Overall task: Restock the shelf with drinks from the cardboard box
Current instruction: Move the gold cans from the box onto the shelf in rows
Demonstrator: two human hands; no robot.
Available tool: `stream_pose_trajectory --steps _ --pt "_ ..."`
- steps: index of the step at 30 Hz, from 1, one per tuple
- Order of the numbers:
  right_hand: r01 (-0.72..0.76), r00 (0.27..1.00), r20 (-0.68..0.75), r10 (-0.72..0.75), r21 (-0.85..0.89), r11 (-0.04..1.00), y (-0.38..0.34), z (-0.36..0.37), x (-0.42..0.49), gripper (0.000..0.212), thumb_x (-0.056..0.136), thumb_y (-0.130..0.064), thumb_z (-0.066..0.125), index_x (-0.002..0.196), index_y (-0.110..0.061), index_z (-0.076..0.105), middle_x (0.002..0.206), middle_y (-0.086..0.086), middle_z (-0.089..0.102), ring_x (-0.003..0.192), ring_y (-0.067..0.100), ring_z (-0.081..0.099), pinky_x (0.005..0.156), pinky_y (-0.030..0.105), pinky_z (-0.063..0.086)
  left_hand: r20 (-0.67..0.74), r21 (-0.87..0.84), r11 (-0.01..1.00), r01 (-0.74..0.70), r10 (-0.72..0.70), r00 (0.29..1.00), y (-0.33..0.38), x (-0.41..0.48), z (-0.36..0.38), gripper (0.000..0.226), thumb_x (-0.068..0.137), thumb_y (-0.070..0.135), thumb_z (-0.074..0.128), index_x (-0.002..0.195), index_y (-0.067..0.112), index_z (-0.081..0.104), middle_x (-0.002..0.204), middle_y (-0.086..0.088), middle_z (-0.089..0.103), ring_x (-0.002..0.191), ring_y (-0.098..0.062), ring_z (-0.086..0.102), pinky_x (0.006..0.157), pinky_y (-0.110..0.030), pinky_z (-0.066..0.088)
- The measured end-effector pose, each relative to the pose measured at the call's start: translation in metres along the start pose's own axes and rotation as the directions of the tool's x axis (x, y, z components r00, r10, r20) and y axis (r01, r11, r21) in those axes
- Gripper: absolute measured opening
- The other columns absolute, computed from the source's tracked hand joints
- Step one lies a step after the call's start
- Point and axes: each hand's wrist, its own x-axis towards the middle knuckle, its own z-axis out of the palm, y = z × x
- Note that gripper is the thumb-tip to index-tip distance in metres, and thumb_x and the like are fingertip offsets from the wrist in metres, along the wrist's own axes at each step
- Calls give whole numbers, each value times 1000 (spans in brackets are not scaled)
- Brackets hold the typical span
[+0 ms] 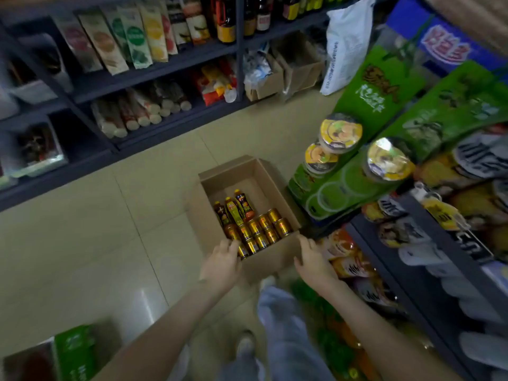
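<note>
Head cam view, looking down a shop aisle. The cardboard box (243, 176) sits open on the tiled floor (110, 215), just below the centre of the frame, hard up against the foot of the shelf (417, 273) that runs down the right side. Inside the box, a cluster of gold cans (264, 229) fills the near right part, and three bottles (233, 209) with yellow caps lie just behind them on the left. The far half of the box bottom is bare cardboard.

The left hand (222, 262) is on the near rim, fingertips dipping over the edge right next to the nearest cans. It's blurry there, so I honestly can't tell whether its grip has closed on the rim, on a can, or on nothing. The right hand (313, 259) is at the near right corner of the box, fingers spread and pretty much straight, so no grip on anything, just resting against the cardboard.

The right-hand shelf holds noodle bowls (341, 132) (yellow lids, stacked on green cartons) and snack bags. Another shelf (154, 75) crosses the upper left, stocked with packets and dark bottles.
</note>
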Motion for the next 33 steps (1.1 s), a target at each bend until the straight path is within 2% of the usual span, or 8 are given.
stream_pose_trajectory --steps 6,12,17,20,23,27,30,33 --pt "49 987 158 -43 -34 998 -12 22 117 67 94 -17 53 150 -27 17 148 2 32 127 20 45 99 37 47 8 -105 980 169 -169 986 -44 87 22 49 96 30 32 142 14 37 139 -8 42 119 -29 48 97 -35 39" --pt "142 938 335 -92 -129 981 2 111 258 76 96 -10 47 151 -38 5 151 2 26 134 21 34 104 37 40 22 -125 912 391 -391 920 -144 179 116 56 98 30 43 149 16 26 153 -10 28 137 -27 34 112 -37 29" --pt "82 925 366 -98 58 995 17 253 362 71 99 -12 44 149 -47 8 148 0 30 113 14 50 86 29 48 49 -129 935 330 -326 944 -201 257 229 63 98 30 46 152 18 14 159 -15 13 146 -31 14 117 -40 10" --pt "-27 931 360 -61 235 972 21 334 416 64 100 -17 44 149 -44 12 155 2 25 138 22 33 110 42 36 -6 -122 940 318 -321 947 -231 289 290 65 93 26 56 150 17 26 155 -24 19 143 -39 21 114 -49 19" --pt "-10 916 390 -91 251 968 22 394 453 64 100 -29 45 149 -47 7 158 1 13 144 24 19 115 44 25 -73 -85 961 263 -269 960 -256 304 336 68 90 30 57 150 16 27 149 -30 28 137 -45 30 108 -56 26" --pt "87 912 376 -164 214 973 23 434 473 75 96 -29 54 152 -35 6 159 6 5 143 27 19 111 40 27 -112 -22 991 133 -134 985 -266 319 364 61 93 43 32 148 20 22 147 -29 34 134 -43 37 106 -57 27" --pt "115 922 340 -183 211 971 26 435 471 74 95 -24 56 152 -34 8 159 8 8 142 29 23 107 41 33 -119 -18 993 116 -117 986 -262 326 370 63 94 44 31 149 16 19 149 -27 31 135 -41 37 108 -57 32" --pt "151 947 223 -232 328 933 27 427 463 75 93 -18 59 152 -35 16 158 7 14 143 27 23 107 37 36 -129 -89 984 153 -164 978 -255 327 364 63 95 44 30 150 16 16 150 -28 27 137 -41 32 110 -55 27"
